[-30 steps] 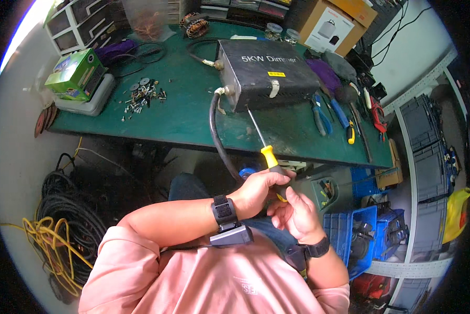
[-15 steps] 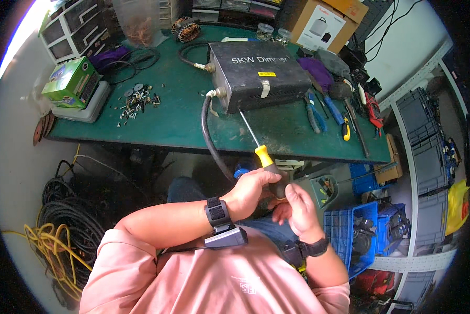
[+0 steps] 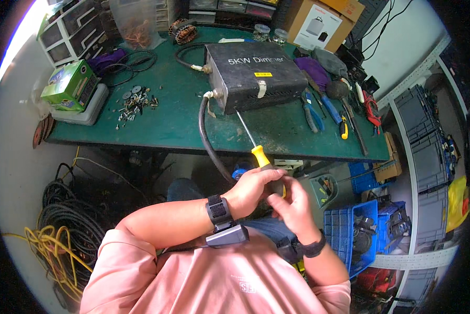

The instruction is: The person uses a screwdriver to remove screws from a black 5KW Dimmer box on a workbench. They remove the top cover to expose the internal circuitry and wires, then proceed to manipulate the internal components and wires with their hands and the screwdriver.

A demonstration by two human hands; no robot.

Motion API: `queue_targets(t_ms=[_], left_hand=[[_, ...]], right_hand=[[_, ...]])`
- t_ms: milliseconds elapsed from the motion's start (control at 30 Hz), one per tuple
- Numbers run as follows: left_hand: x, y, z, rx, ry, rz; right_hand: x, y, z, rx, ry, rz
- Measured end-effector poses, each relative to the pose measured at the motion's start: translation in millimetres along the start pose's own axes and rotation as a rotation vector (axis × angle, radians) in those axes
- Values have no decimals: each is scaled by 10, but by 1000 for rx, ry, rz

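Observation:
A black metal dimmer box with a thick cable on its left side rests on the green workbench. The tip of a screwdriver with a yellow and black handle meets the lower front edge of the box, near its left corner. My left hand is wrapped round the handle. Around the butt of the same handle, my right hand has its fingers curled. Part of the handle is hidden by both hands.
Loose screws and washers lie left of the box. Pliers and other hand tools lie to its right. A green box stands at the far left. Coiled cables fill the floor at left, and blue crates stand at right.
My right hand has shifted up and left, closing further round the end of the screwdriver handle. My left hand keeps its hold. The whole scene has slid slightly left in view.

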State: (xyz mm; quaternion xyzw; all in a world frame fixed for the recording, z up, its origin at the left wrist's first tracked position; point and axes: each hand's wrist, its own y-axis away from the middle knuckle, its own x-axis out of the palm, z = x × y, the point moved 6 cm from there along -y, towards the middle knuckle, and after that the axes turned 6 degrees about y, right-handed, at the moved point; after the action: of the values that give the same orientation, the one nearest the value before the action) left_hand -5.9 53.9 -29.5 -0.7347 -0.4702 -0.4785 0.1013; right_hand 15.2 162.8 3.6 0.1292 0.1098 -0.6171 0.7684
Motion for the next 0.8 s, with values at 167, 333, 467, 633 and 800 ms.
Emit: queue_targets(t_ms=[167, 333, 467, 633, 800], left_hand=[[-16, -21, 28, -6, 77, 4], [37, 60, 31, 61, -23, -47], [5, 21, 75, 53, -3, -91], [3, 8, 105, -53, 130, 102], [57, 3, 106, -7, 60, 193]], right_hand=[[64, 27, -126, 251, -346, 165], [-20, 57, 316, -469, 952, -289], [-25, 45, 309, -395, 750, -293], [37, 87, -86, 415, -463, 288], [-40, -5, -25, 53, 9, -12]])
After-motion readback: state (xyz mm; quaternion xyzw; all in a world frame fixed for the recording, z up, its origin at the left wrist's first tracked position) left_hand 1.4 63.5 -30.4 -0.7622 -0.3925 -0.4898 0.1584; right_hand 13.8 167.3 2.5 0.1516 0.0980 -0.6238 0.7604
